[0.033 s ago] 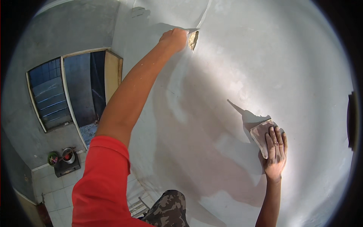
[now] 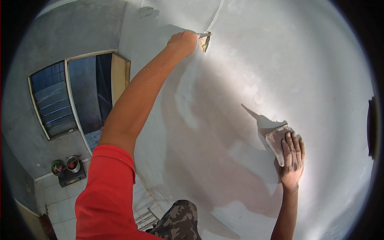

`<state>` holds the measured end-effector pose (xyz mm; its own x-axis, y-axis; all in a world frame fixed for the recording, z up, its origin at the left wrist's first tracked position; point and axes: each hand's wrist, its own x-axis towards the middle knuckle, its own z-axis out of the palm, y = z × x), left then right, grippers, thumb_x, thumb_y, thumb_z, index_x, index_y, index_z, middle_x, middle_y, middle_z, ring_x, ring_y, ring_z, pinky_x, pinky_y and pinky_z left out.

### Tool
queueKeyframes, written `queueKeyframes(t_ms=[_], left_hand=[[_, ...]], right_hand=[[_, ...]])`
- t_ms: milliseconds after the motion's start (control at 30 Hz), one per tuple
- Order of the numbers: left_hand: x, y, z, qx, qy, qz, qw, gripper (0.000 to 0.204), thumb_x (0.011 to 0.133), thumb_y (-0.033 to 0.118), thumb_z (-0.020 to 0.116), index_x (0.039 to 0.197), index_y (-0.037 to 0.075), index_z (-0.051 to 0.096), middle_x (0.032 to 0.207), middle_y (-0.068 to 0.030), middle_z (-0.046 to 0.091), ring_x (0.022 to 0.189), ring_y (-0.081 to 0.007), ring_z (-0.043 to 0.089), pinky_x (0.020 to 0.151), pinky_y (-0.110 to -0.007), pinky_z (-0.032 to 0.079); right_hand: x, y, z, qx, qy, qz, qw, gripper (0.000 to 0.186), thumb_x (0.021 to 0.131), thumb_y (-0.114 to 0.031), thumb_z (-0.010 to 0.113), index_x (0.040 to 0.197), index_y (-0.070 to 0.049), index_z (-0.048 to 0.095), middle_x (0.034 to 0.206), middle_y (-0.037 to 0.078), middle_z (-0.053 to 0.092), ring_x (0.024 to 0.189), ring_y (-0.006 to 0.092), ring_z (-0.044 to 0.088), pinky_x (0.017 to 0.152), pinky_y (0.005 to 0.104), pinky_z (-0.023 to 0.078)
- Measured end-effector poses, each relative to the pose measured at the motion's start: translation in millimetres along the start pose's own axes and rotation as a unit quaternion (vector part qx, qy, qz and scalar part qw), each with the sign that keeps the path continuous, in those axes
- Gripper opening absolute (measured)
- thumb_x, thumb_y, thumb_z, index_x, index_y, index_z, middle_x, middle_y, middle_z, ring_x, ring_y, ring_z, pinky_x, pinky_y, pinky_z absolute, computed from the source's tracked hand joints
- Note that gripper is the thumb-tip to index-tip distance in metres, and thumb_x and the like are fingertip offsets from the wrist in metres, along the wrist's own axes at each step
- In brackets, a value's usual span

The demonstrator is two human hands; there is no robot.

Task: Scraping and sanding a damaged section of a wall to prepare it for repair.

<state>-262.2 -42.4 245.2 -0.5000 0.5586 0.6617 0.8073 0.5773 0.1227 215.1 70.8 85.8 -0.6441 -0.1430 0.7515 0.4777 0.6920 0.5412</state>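
High on the grey wall (image 2: 312,72), my left hand (image 2: 183,43) is closed around a narrow, pointed metal blade; its handle is hidden in the fist. The blade (image 2: 204,35) crosses the upper part of a small, rough-edged hole (image 2: 205,44) in the plaster. Lower and to the right, my right hand (image 2: 294,160) has its fingers laid over a flat, pinkish-grey slab (image 2: 277,141) with a ragged top edge. The slab is held close to the wall and casts a shadow there. Whether it touches the wall I cannot tell.
A crack (image 2: 217,16) runs up from the hole. At the left are a louvred window (image 2: 50,102) and an open doorway (image 2: 84,92). Buckets (image 2: 73,165) stand on a dark block (image 2: 72,178) on the tiled floor (image 2: 60,196). Below me shows a slatted wooden piece (image 2: 147,219).
The blade in my left hand has dropped slightly, from the hole's top edge to across its upper part. My right hand and the slab have hardly moved.
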Motion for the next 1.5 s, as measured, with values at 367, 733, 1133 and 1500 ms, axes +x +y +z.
queueKeyframes(t_ms=[367, 733, 1133, 1500], left_hand=[[22.7, -10.5, -13.0, -0.057, 0.054, 0.010, 0.997, 0.059, 0.092, 0.002, 0.050, 0.145, 0.024, 0.058, 0.129, -0.0161, 0.068, 0.117, -0.0349, 0.066, 0.095, -0.048, 0.056], [9.6, -17.1, -21.0, -0.014, 0.008, -0.007, 1.000, 0.063, 0.089, 0.000, 0.049, 0.147, 0.023, 0.056, 0.124, -0.0158, 0.070, 0.112, -0.0360, 0.067, 0.093, -0.048, 0.056], [-19.7, -33.1, 15.5, 0.038, -0.040, 0.053, 0.997, 0.067, 0.090, -0.004, 0.046, 0.151, 0.022, 0.052, 0.122, -0.0190, 0.070, 0.109, -0.0377, 0.069, 0.092, -0.049, 0.056], [-6.7, -5.3, 15.6, -0.024, 0.040, 0.021, 0.999, 0.047, 0.098, 0.005, 0.045, 0.141, 0.015, 0.061, 0.123, -0.0188, 0.069, 0.114, -0.0380, 0.068, 0.096, -0.048, 0.056]], right_hand=[[1.6, -0.2, -5.7, 0.007, -0.014, 0.001, 1.000, 0.044, 0.087, 0.000, 0.067, 0.130, -0.003, 0.059, 0.145, 0.013, 0.060, 0.142, 0.0313, 0.050, 0.120, 0.0531, 0.036], [2.5, -0.1, -5.3, 0.009, -0.009, -0.004, 1.000, 0.047, 0.085, 0.000, 0.064, 0.132, -0.002, 0.060, 0.144, 0.014, 0.061, 0.141, 0.0325, 0.051, 0.120, 0.0532, 0.037], [1.1, -0.9, -5.2, 0.001, -0.014, 0.003, 1.000, 0.048, 0.084, 0.002, 0.066, 0.131, -0.004, 0.060, 0.145, 0.012, 0.060, 0.143, 0.0313, 0.050, 0.121, 0.0523, 0.036], [2.0, 0.8, -6.2, 0.003, -0.019, -0.007, 1.000, 0.045, 0.086, -0.001, 0.065, 0.131, -0.002, 0.060, 0.144, 0.015, 0.061, 0.142, 0.0313, 0.050, 0.120, 0.0525, 0.036]])
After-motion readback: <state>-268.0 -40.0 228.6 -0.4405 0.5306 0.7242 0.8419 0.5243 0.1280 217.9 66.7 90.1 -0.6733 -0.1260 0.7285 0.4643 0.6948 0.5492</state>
